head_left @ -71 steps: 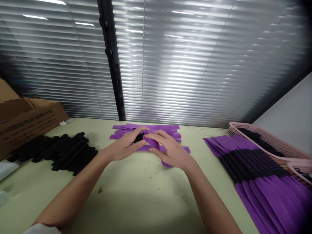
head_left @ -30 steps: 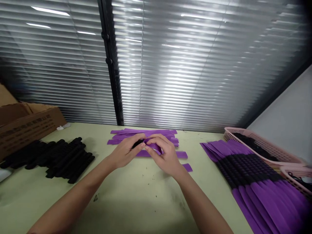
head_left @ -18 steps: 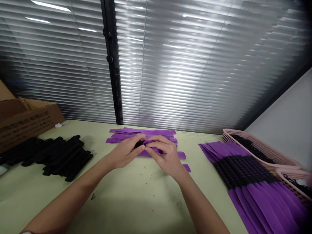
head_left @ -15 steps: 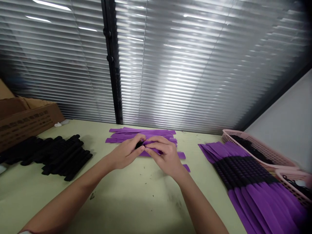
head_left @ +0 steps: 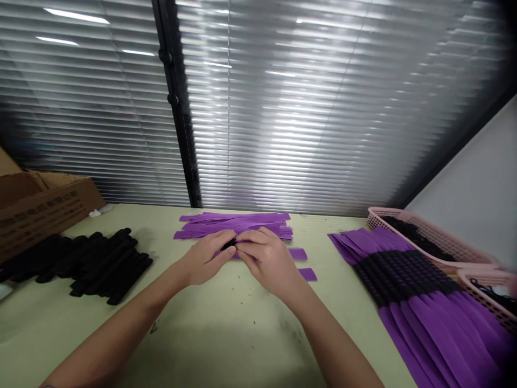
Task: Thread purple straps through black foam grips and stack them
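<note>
My left hand (head_left: 210,256) pinches a small black piece (head_left: 229,244) over the middle of the table. Fingertips touching it from the other side, my right hand (head_left: 269,258) is closed round a purple strip, mostly hidden under the fingers. Just behind both hands lies a loose pile of flat purple strips (head_left: 238,221). Two more purple ends (head_left: 308,274) stick out to the right of my right hand. A heap of black tubular pieces (head_left: 109,264) rests on the left.
At the right, purple strips with black middles (head_left: 407,275) lie in an overlapping row beside pink baskets (head_left: 448,242) holding black items. A cardboard box (head_left: 52,205) stands at the far left. Blinds (head_left: 283,134) rise behind the pale green table (head_left: 226,334).
The fingers of my right hand have closed further over the purple strip, which now shows far less. Both hands have drawn closer together. The view has shifted slightly.
</note>
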`<state>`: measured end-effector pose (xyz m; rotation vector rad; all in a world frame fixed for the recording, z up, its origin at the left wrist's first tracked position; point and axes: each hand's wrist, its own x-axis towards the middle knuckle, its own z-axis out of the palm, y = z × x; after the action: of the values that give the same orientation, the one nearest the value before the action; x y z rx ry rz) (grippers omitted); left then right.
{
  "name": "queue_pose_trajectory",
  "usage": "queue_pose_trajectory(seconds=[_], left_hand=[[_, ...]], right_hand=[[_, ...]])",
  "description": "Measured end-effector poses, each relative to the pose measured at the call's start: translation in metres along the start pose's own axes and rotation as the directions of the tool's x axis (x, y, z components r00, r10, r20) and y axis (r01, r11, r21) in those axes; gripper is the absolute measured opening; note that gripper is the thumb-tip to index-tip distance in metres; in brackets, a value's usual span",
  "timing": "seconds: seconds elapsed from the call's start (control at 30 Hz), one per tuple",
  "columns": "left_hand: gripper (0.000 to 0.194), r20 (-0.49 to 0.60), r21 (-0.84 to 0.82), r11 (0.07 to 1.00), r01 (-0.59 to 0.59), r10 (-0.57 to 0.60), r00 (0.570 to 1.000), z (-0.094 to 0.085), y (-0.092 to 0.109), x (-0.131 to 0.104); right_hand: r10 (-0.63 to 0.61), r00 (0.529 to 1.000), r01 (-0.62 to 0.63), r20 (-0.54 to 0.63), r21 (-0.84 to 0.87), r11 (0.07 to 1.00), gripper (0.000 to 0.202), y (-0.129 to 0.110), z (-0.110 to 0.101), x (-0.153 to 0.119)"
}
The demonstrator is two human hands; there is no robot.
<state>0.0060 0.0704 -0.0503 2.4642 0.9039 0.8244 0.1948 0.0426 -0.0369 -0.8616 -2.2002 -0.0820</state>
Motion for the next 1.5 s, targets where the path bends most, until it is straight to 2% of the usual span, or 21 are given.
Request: queue_pose_trajectory(seconds=[0.17,0.33,0.47,0.63,0.73,0.87,1.13,1.5], left_hand=[[0.029,0.002,-0.034,0.999,0.03,-0.03,1.0,-0.001,0.002,0.0],[0.032,-0.062,0.006,0.994,0.111,-0.111,0.992,-0.013,0.003,0.001],[0.031,-0.007,0.008,0.993,0.116,-0.116,0.993,-0.022,0.005,0.0],[0.035,-0.037,0.039,0.995,0.093,-0.091,0.995,-0.019,0.007,-0.003],[0.035,-0.045,0.063,0.992,0.107,-0.104,0.994,-0.016,0.007,-0.004],[0.035,-0.045,0.093,0.99,0.104,-0.101,0.994,-0.014,0.005,-0.006],[0.032,-0.073,0.169,0.985,0.033,-0.021,0.997,-0.015,0.007,-0.006],[0.031,-0.045,0.155,0.988,-0.013,0.02,0.999,-0.016,0.008,-0.006]], right_hand=[[0.021,0.998,-0.029,0.053,0.138,0.99,0.015,0.003,-0.003,0.001],[0.142,0.989,-0.149,0.047,0.3,0.942,0.027,0.01,-0.011,0.002],[0.114,0.993,-0.1,-0.016,0.368,0.925,0.021,0.015,-0.013,0.003],[0.049,0.988,0.004,-0.144,0.347,0.938,0.014,0.018,-0.011,0.002],[0.04,0.983,0.02,-0.178,0.325,0.946,0.013,0.017,-0.011,0.001],[0.05,0.98,0.017,-0.192,0.335,0.942,0.01,0.014,-0.011,0.0],[0.048,0.975,0.032,-0.215,0.353,0.935,0.009,0.011,-0.014,0.0],[0.073,0.978,0.001,-0.198,0.351,0.936,0.008,0.011,-0.011,0.0]])
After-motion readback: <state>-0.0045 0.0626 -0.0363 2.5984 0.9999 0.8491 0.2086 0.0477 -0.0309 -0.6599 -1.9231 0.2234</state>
